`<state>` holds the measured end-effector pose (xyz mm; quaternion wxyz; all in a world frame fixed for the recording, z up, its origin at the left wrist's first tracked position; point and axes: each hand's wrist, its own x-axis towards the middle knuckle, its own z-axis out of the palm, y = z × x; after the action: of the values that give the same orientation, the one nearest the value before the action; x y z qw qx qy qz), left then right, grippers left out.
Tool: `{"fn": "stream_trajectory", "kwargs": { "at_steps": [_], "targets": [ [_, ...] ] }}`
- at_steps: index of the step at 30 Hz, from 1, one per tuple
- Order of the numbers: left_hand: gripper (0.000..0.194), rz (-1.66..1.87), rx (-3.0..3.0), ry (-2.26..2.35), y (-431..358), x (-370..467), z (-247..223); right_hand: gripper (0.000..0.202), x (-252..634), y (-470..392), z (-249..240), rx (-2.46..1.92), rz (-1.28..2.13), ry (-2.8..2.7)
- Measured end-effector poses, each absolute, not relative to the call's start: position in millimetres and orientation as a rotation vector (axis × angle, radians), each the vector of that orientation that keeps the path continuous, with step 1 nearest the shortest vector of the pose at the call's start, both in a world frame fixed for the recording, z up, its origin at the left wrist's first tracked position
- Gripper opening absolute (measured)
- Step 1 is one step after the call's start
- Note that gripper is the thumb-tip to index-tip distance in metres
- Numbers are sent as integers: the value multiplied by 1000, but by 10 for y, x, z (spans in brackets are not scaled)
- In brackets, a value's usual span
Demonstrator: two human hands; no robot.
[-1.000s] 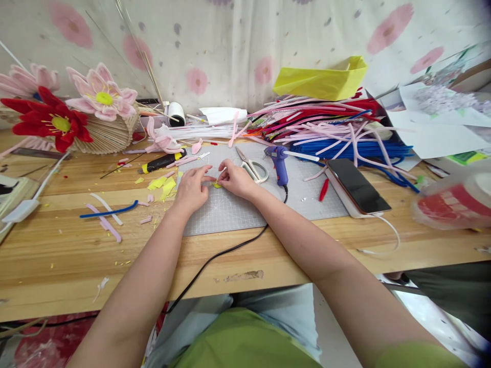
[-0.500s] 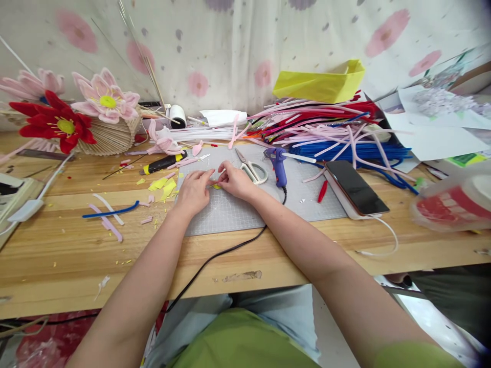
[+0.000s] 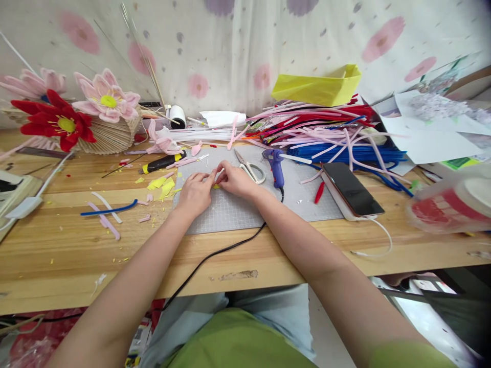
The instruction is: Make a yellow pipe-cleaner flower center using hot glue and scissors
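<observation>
Near frame centre, a yellow piece (image 3: 216, 187) is seen at the fingertips of the right hand (image 3: 235, 180). The left hand (image 3: 196, 193) is held close beside; whether either hand's fingers are clamped cannot be told.

We see a plain green shirt (image 3: 238, 343), a yellowish olive shade, smooth over the front and softly creased where it rounds at the waist. Its short right sleeve (image 3: 404, 354) is the same green, a little paler and blurred near the corner, and ends above the elbow in a curved edge. Below the shirt we find pale blue, loose cloth (image 3: 274, 309) over the lap, with soft folds and a wavy outer edge; we cannot tell whether it is trousers or a skirt. Both forearms, the left hand (image 3: 197, 193) and the right hand (image 3: 235, 180) are bare.
</observation>
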<state>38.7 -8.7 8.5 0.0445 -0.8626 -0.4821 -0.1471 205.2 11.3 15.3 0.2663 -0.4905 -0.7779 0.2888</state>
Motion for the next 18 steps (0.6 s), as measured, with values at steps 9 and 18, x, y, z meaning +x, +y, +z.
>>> {"fn": "stream_trajectory", "kwargs": {
  "at_steps": [9, 18],
  "targets": [
    [63, -431, -2630, -1468, -122, 366, 62, 36, 2167, 129, 276, -1224, 615, -2301],
    [80, -545, -2645, -1551, -127, 330, -36, 38, 2207, 39, 178, -1022, 442, -2417]
  ]
}}
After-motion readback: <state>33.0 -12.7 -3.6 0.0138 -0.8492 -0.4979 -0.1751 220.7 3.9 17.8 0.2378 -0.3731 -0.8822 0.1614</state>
